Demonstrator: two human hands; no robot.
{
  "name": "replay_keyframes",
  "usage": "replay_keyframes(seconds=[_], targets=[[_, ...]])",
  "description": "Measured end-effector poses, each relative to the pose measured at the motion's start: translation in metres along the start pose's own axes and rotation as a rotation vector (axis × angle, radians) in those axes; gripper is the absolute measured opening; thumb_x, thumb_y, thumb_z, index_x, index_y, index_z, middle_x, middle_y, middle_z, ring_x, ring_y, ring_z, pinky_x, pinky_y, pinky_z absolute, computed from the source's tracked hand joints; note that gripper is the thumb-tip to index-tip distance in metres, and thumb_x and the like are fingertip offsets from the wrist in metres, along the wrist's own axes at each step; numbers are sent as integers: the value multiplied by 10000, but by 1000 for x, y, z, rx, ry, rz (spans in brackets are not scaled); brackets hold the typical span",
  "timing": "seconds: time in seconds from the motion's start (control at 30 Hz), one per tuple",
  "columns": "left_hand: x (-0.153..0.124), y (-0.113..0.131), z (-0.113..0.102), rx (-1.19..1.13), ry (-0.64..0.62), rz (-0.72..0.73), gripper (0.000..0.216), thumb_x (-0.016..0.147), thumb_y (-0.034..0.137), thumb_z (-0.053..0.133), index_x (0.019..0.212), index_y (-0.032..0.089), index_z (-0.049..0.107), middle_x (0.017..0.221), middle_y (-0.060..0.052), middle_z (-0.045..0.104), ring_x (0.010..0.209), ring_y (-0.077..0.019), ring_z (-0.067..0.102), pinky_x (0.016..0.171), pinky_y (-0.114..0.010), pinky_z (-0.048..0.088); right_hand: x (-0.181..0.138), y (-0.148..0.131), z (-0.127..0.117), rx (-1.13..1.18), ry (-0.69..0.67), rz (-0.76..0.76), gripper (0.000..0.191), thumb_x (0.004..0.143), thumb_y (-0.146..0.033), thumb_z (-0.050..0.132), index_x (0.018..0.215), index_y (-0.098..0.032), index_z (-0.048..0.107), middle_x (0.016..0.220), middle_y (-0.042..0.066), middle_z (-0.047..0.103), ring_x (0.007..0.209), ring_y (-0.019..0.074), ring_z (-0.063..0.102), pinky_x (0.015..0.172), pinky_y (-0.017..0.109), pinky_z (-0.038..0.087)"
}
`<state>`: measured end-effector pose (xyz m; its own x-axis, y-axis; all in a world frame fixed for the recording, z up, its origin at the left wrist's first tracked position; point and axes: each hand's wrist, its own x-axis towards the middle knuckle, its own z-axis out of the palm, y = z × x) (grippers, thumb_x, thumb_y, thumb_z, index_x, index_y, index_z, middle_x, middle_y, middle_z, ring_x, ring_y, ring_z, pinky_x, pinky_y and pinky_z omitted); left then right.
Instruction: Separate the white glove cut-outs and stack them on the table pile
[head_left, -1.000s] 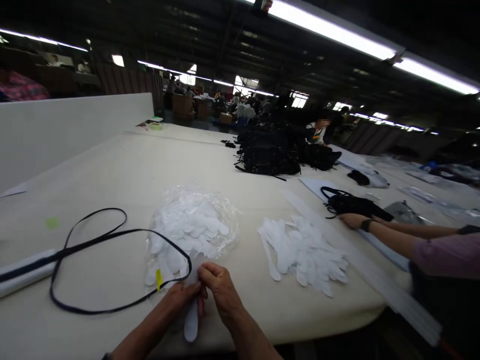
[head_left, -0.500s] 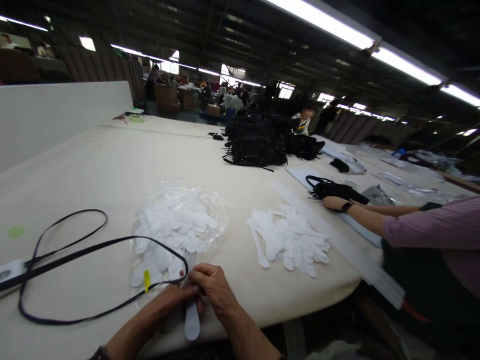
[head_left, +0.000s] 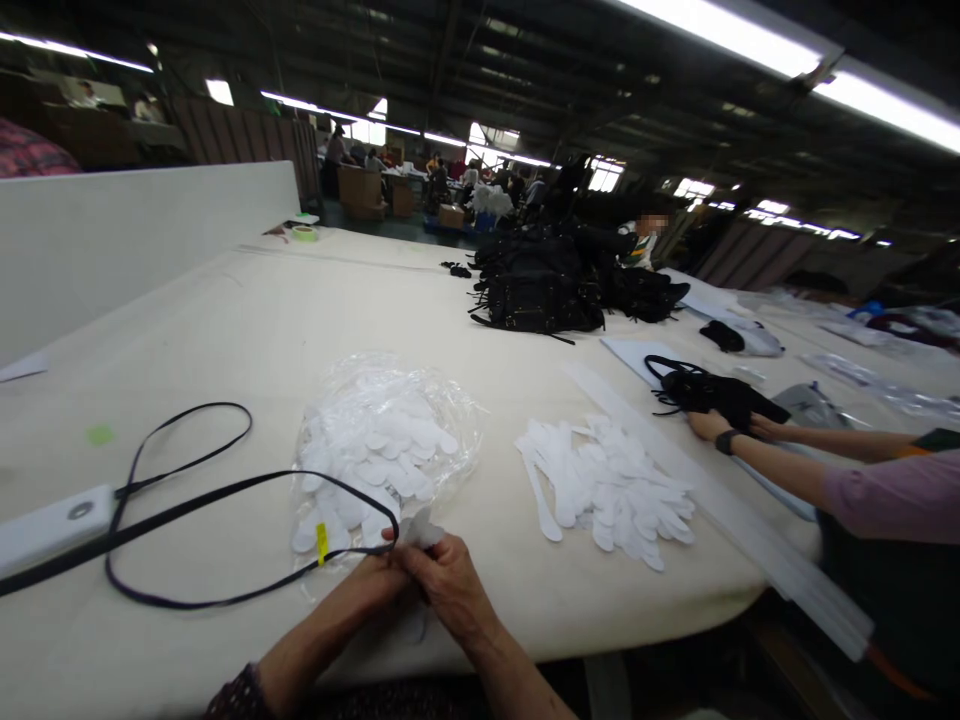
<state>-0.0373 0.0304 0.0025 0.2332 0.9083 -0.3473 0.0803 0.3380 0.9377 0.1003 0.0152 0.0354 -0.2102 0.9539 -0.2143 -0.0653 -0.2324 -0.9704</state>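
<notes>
My left hand [head_left: 375,585] and my right hand [head_left: 454,588] meet close to the table's near edge. Between their fingertips is a white strip [head_left: 422,528], bunched where it rises above the fingers. The lower part of this strip is mostly hidden behind my hands. Just beyond my left hand lies a clear plastic bag [head_left: 457,400] with many white round-ended strips [head_left: 397,450] in it. To the right of my right hand is a loose pile of similar strips [head_left: 600,490]. A thin black cord [head_left: 255,475] loops in from the left and crosses near my left fingers.
A white device [head_left: 56,530] sits at the left. Black bags [head_left: 532,290] are heaped at the far side of the white table [head_left: 225,330]. At right, a co-worker's hands [head_left: 712,425] handle a black bag [head_left: 697,385] beside long translucent strips [head_left: 720,500].
The view has swung left, so everything sits further right. The white strip hung below my hands; now its bunched end shows above my fingers. The co-worker's second hand has come into view.
</notes>
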Motion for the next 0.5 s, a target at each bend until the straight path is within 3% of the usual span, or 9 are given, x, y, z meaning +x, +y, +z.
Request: replay_keyframes(seconds=[0.1,0.17,0.23,0.37,0.5], targets=[[-8,2,-6,35,-93,40,315,704,394,748,956,206,762,913,-40,775,955,-318,654,879,-393,478,1,-12,-19,29,88,-52,409,826,-519,659,1006,-165,757,853,57,728,825,189,648,802,311,506],[-14,0,-10,-2,-151,55,390,736,471,715,1021,205,730,963,-66,769,944,-302,660,817,-370,496,6,-24,-44,40,160,-97,414,825,-516,655,1008,-154,739,930,87,739,892,206,665,878,345,502],[-20,-3,-13,-61,-144,41,474,745,516,695,1101,203,679,1007,-100,759,971,-295,655,764,-349,504,13,-37,-76,11,232,-99,436,806,-493,668,1080,-154,689,915,88,740,824,197,673,818,343,521],[-31,-6,-16,-133,-46,4,835,737,550,683,1448,249,367,1037,-104,738,1042,-295,629,754,-356,518,37,-59,-148,-336,306,-25,403,796,-350,621,1155,-169,612,901,55,733,638,137,625,586,239,477],[-41,2,-16,-163,45,5,1005,745,581,668,1535,292,118,1036,-93,738,1015,-300,647,720,-369,537,62,-64,-198,-765,420,37,599,838,-280,518,1417,-174,407,879,41,732,631,146,647,629,260,504]])
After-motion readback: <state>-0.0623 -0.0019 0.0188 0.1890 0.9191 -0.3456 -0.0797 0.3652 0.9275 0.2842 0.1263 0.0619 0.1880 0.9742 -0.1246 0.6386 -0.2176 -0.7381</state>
